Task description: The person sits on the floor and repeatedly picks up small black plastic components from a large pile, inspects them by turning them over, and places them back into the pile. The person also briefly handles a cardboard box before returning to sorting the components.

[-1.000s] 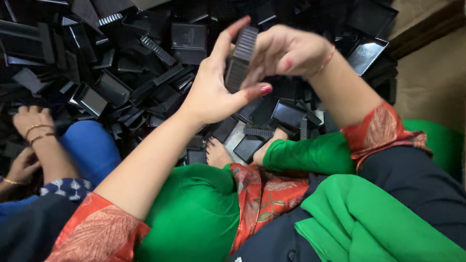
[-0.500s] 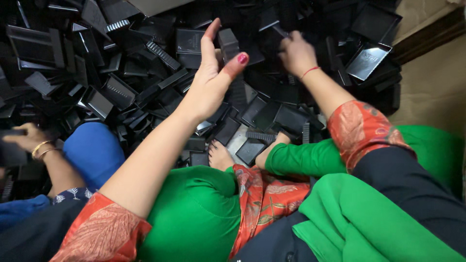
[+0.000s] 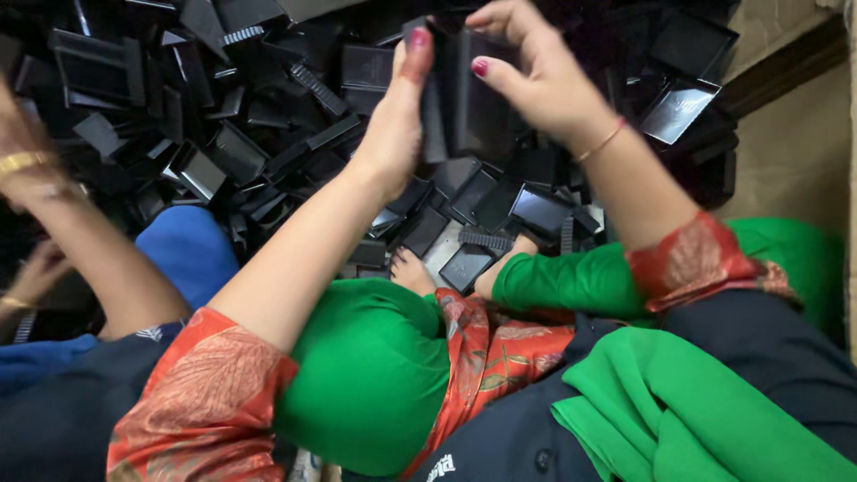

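My left hand (image 3: 399, 125) and my right hand (image 3: 534, 76) are raised together over a heap of black plastic parts (image 3: 241, 116). Between them they hold a stack of black flat plastic pieces (image 3: 464, 107), upright. The left palm presses its left side with the thumb up at the top. The right hand's fingers curl over the top and right side. My knees in green trousers (image 3: 375, 366) and my bare feet (image 3: 412, 270) rest at the edge of the heap.
Another person sits at the left, with an arm wearing gold bangles (image 3: 27, 165) and a blue-clad knee (image 3: 187, 245). Black trays and ribbed pieces cover the floor ahead. A brown cardboard surface (image 3: 786, 161) lies at the right.
My right hand has come back from reaching into the heap and joined the left hand, closing on the black stack. The other person's arm at the left has lifted.
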`<state>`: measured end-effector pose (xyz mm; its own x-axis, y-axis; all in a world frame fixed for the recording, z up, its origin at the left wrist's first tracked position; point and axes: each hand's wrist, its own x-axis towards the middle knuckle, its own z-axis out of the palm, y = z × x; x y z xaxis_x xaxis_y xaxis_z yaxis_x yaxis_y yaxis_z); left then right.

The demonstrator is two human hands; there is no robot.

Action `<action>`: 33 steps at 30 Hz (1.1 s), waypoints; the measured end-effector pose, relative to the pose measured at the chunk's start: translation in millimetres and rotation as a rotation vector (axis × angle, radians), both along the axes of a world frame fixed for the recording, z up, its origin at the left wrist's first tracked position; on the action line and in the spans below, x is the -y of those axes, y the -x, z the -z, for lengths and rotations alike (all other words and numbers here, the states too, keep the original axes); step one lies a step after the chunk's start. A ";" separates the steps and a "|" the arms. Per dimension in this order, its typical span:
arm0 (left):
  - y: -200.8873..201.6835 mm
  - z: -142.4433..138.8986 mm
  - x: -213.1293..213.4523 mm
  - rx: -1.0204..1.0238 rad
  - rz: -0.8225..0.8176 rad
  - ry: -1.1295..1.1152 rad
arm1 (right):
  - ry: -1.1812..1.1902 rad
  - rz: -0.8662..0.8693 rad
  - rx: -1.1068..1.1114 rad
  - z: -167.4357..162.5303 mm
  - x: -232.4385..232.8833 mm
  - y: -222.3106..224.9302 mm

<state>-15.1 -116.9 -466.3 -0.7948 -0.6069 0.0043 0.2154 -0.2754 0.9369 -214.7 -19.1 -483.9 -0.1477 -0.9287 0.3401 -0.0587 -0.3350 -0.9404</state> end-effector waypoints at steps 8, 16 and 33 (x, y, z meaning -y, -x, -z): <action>-6.6 -18.8 -12.5 -0.075 0.024 0.226 | -0.041 -0.251 0.462 5.5 -9.8 -39.5; -7.4 -34.1 -10.9 -0.171 0.043 0.235 | 0.009 0.133 -0.015 -27.8 -25.8 -38.4; -10.2 -52.3 -22.5 -0.149 0.067 0.251 | 0.382 0.165 -0.294 -36.1 -42.3 -45.9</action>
<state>-4.9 -94.3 -413.9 -0.8122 -0.5183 0.2677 0.3452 -0.0571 0.9368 -168.8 23.2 -447.9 -0.1288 -0.7026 0.6998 -0.3836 -0.6154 -0.6885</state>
